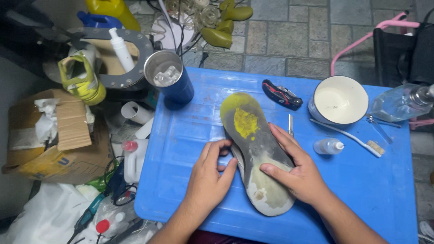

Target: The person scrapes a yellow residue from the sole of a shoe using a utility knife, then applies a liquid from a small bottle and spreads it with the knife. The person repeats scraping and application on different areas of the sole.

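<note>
- Bare blue bench point(181, 149) is lying open at centre left, between the blue tumbler point(171, 80) and the left hand point(209, 177).
- The white bowl point(339, 100), toothbrush point(348, 137) and small bottle point(328, 146) are crowding the upper right.
- Lower right bench is staying open.
</note>
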